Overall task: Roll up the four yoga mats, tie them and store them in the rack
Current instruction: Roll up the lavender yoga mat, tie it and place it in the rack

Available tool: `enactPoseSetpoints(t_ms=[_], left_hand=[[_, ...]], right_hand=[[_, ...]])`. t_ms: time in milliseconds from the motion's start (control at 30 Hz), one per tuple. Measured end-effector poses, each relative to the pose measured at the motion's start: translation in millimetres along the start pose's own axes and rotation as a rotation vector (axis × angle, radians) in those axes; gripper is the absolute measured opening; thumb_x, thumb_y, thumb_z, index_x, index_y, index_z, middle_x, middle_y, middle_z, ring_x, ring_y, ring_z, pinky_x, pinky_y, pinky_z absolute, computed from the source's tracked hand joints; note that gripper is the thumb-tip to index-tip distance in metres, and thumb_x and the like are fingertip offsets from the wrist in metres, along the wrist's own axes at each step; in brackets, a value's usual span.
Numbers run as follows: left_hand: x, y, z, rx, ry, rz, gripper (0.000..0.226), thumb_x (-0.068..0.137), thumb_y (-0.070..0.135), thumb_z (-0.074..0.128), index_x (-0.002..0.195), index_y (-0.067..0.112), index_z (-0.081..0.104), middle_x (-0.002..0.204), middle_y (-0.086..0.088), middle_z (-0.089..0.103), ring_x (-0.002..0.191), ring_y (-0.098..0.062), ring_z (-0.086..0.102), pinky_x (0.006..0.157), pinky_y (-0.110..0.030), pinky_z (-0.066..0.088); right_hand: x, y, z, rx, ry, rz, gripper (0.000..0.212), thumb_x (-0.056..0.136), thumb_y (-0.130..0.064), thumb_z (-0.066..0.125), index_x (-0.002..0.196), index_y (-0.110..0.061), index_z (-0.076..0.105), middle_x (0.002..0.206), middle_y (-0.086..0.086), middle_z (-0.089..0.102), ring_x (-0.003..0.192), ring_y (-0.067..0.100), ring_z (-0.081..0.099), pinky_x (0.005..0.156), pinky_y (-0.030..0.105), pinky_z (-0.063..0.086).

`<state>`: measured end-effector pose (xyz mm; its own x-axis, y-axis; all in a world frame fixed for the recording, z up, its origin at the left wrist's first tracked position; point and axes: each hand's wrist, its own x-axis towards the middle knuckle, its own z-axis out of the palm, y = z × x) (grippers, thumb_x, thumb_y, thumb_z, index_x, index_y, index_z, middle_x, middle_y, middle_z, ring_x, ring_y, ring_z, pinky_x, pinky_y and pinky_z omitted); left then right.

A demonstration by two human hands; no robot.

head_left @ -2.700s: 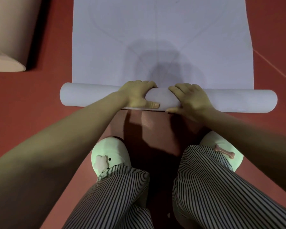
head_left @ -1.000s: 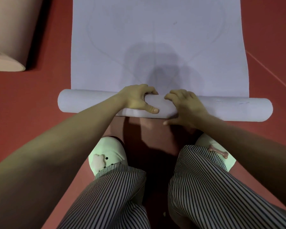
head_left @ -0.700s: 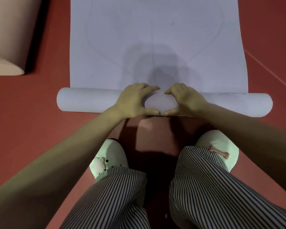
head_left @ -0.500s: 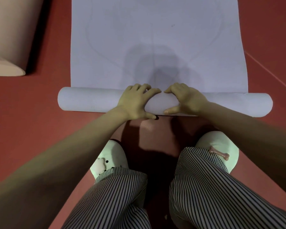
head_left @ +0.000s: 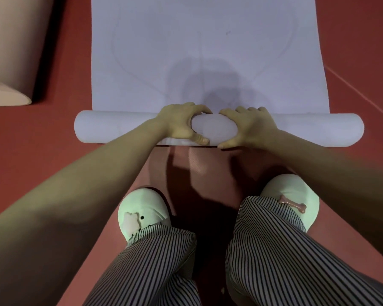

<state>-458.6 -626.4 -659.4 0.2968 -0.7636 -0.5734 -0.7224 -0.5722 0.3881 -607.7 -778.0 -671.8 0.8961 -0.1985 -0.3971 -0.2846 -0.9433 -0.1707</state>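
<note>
Lilac mat (head_left: 208,51) lies on the red floor (head_left: 38,146), partly rolled. The roll (head_left: 111,127) is a smooth cylinder just ahead of the feet. Its long axis runs left-right across the view, one end facing left, the other right. The unrolled part lies flat and runs away from the person to the top edge, long axis front-back, square to the roll. Mat surface is matte and fine-grained, with faint curved lines and a faint centre line. A dark shadow falls on it just beyond the hands.

Left hand (head_left: 179,124) and right hand (head_left: 250,129) are side by side at mid-roll. Both are curled over it, fingers over the top and far side, thumbs on the near side. The index tips nearly meet, and an oval of roll shows between the hands.

Beige mat (head_left: 13,51) sits upper left, rolled thick, well apart from the lilac one. Its long axis runs roughly front-back and its near end shows as a flattened oval.

Two pale green slippers, soft with rounded toes: left slipper (head_left: 144,208) has a pink patch, right slipper (head_left: 292,193) has a pink bone (head_left: 293,205). Trousers (head_left: 155,261) have thin black-and-white stripes. The floor is matte, with a thin pale line at right.
</note>
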Motion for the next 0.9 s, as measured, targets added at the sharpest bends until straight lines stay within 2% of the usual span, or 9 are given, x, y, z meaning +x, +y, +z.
enactPoseSetpoints(t_ms=[233, 367, 467, 567, 667, 733, 767, 833, 900], left_hand=[[-6, 3, 2, -0.142, -0.093, -0.031, 0.069, 0.069, 0.057, 0.075, 0.13, 0.045, 0.047, 0.126, 0.018, 0.055, 0.114, -0.01, 0.052, 0.094, -0.028, 0.036], [-14, 4, 12, -0.134, -0.144, -0.002, 0.079, 0.06, 0.072, 0.062, 0.133, 0.047, 0.043, 0.127, 0.019, 0.054, 0.116, -0.01, 0.051, 0.09, -0.028, 0.035], [-20, 1, 22, 0.058, 0.046, 0.16, 0.093, 0.06, 0.082, 0.045, 0.141, 0.037, 0.039, 0.13, 0.004, 0.054, 0.115, -0.019, 0.052, 0.093, -0.036, 0.037], [-28, 9, 43, 0.193, 0.333, 0.261, 0.099, 0.061, 0.083, 0.048, 0.14, 0.022, 0.046, 0.124, -0.007, 0.057, 0.107, -0.03, 0.056, 0.091, -0.041, 0.038], [-27, 19, 48, 0.261, 0.267, 0.129, 0.1, 0.06, 0.078, 0.064, 0.143, 0.029, 0.039, 0.131, -0.002, 0.051, 0.113, -0.028, 0.051, 0.098, -0.04, 0.032], [-23, 18, 43, 0.221, 0.224, 0.096, 0.099, 0.058, 0.08, 0.062, 0.142, 0.033, 0.039, 0.133, 0.002, 0.049, 0.115, -0.025, 0.05, 0.099, -0.037, 0.031], [-21, 16, 40, 0.186, 0.221, 0.092, 0.1, 0.054, 0.084, 0.057, 0.14, 0.034, 0.041, 0.131, 0.003, 0.051, 0.114, -0.024, 0.051, 0.098, -0.037, 0.032], [-15, 15, 33, 0.139, 0.19, 0.093, 0.103, 0.048, 0.088, 0.046, 0.136, 0.036, 0.044, 0.127, 0.005, 0.055, 0.109, -0.023, 0.055, 0.091, -0.033, 0.035], [-9, 15, 23, 0.116, 0.106, 0.079, 0.096, 0.052, 0.086, 0.054, 0.136, 0.039, 0.042, 0.127, 0.007, 0.056, 0.108, -0.021, 0.056, 0.086, -0.03, 0.035]], right_hand=[[2, 4, -13, 0.214, -0.252, -0.016, 0.081, 0.062, -0.071, 0.067, 0.132, -0.04, 0.041, 0.122, -0.008, 0.06, 0.11, 0.018, 0.055, 0.094, 0.034, 0.039], [-2, 2, -12, 0.251, -0.348, -0.013, 0.081, 0.064, -0.066, 0.07, 0.134, -0.041, 0.04, 0.122, -0.008, 0.06, 0.11, 0.018, 0.054, 0.089, 0.03, 0.039], [2, 2, -18, 0.26, -0.366, -0.026, 0.082, 0.066, -0.065, 0.07, 0.137, -0.04, 0.039, 0.124, -0.008, 0.058, 0.109, 0.017, 0.053, 0.088, 0.028, 0.036], [8, 6, -24, 0.348, -0.434, -0.017, 0.08, 0.066, -0.063, 0.071, 0.136, -0.04, 0.041, 0.122, -0.012, 0.056, 0.1, 0.01, 0.048, 0.088, 0.026, 0.035], [7, 6, -20, 0.328, -0.449, -0.023, 0.079, 0.067, -0.062, 0.071, 0.136, -0.04, 0.04, 0.121, -0.014, 0.056, 0.102, 0.011, 0.05, 0.088, 0.027, 0.036], [4, 5, -15, 0.256, -0.388, -0.017, 0.079, 0.067, -0.066, 0.067, 0.136, -0.037, 0.042, 0.123, -0.01, 0.057, 0.109, 0.016, 0.054, 0.093, 0.03, 0.039], [2, 5, -11, 0.191, -0.261, -0.063, 0.076, 0.068, -0.068, 0.063, 0.133, -0.031, 0.048, 0.121, -0.005, 0.058, 0.109, 0.02, 0.055, 0.092, 0.033, 0.039], [-4, 8, 4, 0.063, 0.161, -0.239, 0.072, 0.072, -0.068, 0.052, 0.116, -0.012, 0.064, 0.107, 0.008, 0.065, 0.092, 0.03, 0.062, 0.08, 0.037, 0.044], [-13, 8, 14, -0.004, 0.342, -0.262, 0.072, 0.076, -0.064, 0.046, 0.106, -0.002, 0.067, 0.099, 0.013, 0.068, 0.079, 0.03, 0.065, 0.07, 0.034, 0.044]])
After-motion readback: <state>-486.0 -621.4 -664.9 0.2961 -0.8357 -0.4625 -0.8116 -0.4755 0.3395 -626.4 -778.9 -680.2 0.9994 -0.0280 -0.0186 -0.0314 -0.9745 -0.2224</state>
